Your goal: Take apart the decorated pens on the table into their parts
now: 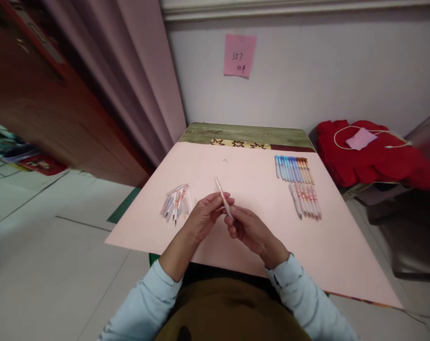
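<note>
Between my two hands, above the pink-covered table [257, 246], is a slim pale pen [221, 192] tilted with its far end up and to the left. My left hand [208, 212] pinches it around the middle. Thumb and fingers of my right hand [246, 226] close on its lower end. To the left lies a loose pile of pen parts [175, 203], some clear and some with dark tips. On the right, a row of blue, purple and brown pens [293, 169] lies side by side, with a second row of pinkish clear pens [307, 201] nearer me.
A tiny dark bit [225, 160] lies near the far side of the sheet. Red cloth [374, 166] with a white cable sits beyond the right edge. A wooden door [76, 104] and a purple curtain [144, 71] stand at the left, with a wall behind.
</note>
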Available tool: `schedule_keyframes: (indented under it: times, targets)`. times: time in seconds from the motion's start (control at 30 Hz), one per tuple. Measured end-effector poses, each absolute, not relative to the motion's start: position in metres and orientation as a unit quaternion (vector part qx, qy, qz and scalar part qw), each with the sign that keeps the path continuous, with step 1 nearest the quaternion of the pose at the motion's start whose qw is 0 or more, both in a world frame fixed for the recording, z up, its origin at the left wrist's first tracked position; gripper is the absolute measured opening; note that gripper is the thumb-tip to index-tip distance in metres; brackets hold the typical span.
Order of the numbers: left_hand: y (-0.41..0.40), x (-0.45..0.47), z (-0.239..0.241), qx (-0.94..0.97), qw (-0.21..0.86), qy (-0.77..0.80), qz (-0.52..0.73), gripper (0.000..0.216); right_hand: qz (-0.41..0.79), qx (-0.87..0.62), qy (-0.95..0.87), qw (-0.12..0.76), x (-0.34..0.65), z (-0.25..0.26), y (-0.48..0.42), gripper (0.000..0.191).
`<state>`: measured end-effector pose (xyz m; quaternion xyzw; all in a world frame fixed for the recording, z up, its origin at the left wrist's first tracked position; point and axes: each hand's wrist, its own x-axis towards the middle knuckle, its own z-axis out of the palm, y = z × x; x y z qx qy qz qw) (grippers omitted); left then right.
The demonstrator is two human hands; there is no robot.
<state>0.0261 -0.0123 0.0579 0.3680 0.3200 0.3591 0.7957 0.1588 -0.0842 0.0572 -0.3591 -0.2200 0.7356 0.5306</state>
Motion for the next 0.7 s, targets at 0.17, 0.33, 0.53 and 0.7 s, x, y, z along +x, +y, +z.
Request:
schedule_keyframes:
  times: [0.17,0.33,0.53,0.7]
  targets:
    - [-0.013,0.009,0.059,0.330,0.827,0.280,0.359,0.035,0.833,-0.260,-0.154,0.463,0.150,0.058,-0.078,0.028]
    - [-0.014,0.005,0.060,0.320,0.821,0.273,0.387,0.026,0.822,-0.281,-0.165,0.466,0.138,0.060,-0.074,0.033]
    - [-0.008,0.002,0.061,0.304,0.756,0.355,0.458,0.030,0.671,-0.428,-0.309,0.520,0.122,0.059,-0.065,0.042]
    - [-0.002,-0.003,0.056,0.270,0.715,0.401,0.505,0.031,0.654,-0.491,-0.293,0.495,0.111,0.053,-0.054,0.052]
